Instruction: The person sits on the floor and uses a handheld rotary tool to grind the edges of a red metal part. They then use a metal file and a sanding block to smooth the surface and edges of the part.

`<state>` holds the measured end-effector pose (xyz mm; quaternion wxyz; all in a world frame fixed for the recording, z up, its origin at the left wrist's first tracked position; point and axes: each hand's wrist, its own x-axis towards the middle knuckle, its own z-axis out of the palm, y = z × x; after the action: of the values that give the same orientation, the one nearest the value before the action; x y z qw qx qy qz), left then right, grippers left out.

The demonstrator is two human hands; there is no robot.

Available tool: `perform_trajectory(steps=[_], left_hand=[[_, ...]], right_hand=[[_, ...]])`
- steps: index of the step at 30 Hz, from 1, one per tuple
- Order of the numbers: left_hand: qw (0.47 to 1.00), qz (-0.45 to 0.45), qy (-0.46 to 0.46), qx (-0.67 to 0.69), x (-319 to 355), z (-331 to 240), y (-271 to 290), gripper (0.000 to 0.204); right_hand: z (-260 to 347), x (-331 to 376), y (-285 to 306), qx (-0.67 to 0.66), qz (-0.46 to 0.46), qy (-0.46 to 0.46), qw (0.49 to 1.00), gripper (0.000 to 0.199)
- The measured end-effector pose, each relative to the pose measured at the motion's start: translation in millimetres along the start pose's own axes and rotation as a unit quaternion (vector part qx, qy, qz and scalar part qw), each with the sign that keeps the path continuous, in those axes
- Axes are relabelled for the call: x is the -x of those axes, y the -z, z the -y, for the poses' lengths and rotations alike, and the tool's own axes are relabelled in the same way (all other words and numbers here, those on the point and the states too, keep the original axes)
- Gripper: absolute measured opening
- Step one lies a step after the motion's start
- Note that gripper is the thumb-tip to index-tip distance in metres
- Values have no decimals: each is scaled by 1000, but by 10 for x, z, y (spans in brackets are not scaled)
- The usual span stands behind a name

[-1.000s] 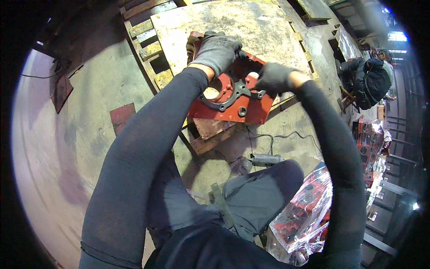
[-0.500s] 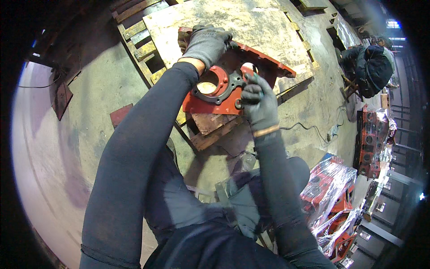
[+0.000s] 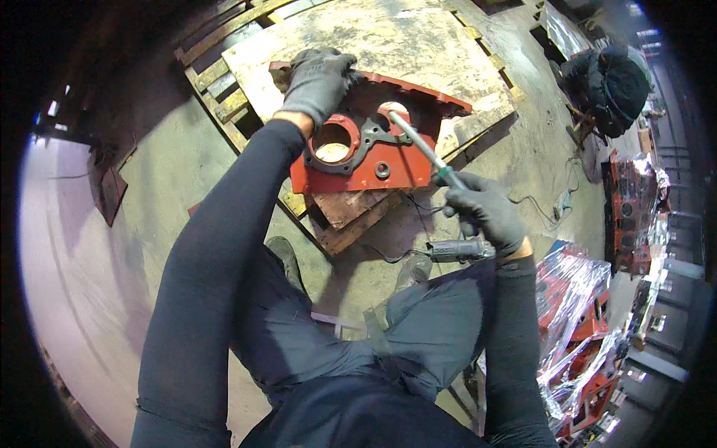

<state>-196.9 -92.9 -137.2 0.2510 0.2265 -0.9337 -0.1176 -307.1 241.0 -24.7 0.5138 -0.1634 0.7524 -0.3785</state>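
Observation:
A red metal casting with round openings and a bare grey machined flange stands on the wooden-topped pallet. My left hand, in a grey glove, is closed over its upper left edge. My right hand, also gloved, is wrapped round the green handle of a file, to the right of the casting. The file's long grey shaft slants up and left, its tip over the smaller round opening. My right palm hides most of the handle.
An angle grinder with a cord lies near my right knee. Plastic-wrapped red castings stand at the right, with another red casting beyond. A person in dark clothing bends over at the far right. A cable crosses the floor.
My right hand has moved down and right, away from the smaller opening, and the file now shows at full length. My left hand stays on the casting; the view has shifted slightly.

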Motion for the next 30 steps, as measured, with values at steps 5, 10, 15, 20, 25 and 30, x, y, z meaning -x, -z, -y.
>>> perform_trajectory(steps=[5,10,15,20,25,30], left_hand=[[987,96,-5,127,167,-1015,-43,25],[889,240,224,318,150,-1354,-547,26],[830,240,172,473,154,-914,-1046,8],[828,303,192,431,75,-969,-1068,12],[918,298,38,259,137,-793,-944,15],[875,343,212,266,46,-1243,-781,33]], right_hand=[[-354,71,454,13,-87,28,996,36],[-365,294,462,22,-94,50,994,37],[-487,352,496,12,-95,66,993,36],[-672,430,717,22,-113,62,991,34],[-652,397,671,10,-95,83,992,38],[-725,423,730,38,-121,93,988,42]])
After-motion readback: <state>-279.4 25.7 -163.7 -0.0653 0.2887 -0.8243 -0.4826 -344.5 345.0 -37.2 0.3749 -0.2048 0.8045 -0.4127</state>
